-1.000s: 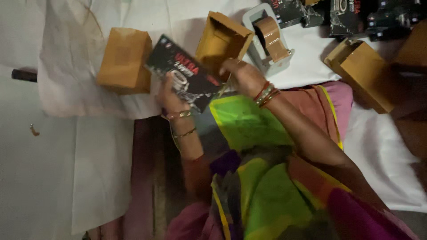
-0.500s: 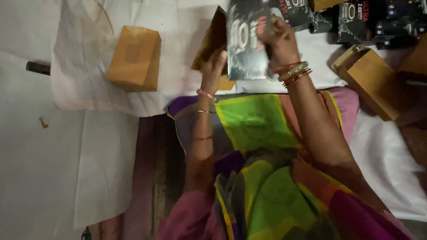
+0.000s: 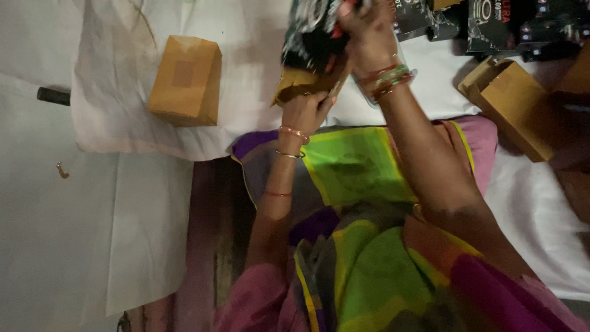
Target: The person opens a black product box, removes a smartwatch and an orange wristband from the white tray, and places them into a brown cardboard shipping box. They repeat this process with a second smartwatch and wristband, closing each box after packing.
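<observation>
Two brown cartons lie apart from your hands, and a third is in them. Furthest left, a dark tool handle (image 3: 50, 96) lies on the white cloth (image 3: 110, 74) that covers the bench. Beside it sits a closed carton (image 3: 185, 80), its flaps shut and a strip of tape across the top, so you cannot see what is inside; it looks set aside, well clear of your work.

Your left hand (image 3: 309, 112) grips the lower edge of the open carton (image 3: 301, 86), fingers curled and pressed around the cardboard, apparently steadying it with its mouth turned up toward the other hand. Just above, your right hand (image 3: 367, 34) pinches a glossy dark packet (image 3: 313, 31) at its top corner, fingers closed tight on it. The packet hangs upright with its lower end touching or entering the carton's mouth; how far it is in, you cannot tell, because the packet and your wrist hide the opening. Holding it upright seems to line its narrow end with the box.

Further right, more dark packets (image 3: 491, 24) lie along the top edge of the bench, within reach of your right arm. Below them another carton (image 3: 510, 107) lies tilted on the cloth; whether it holds anything is not visible.
</observation>
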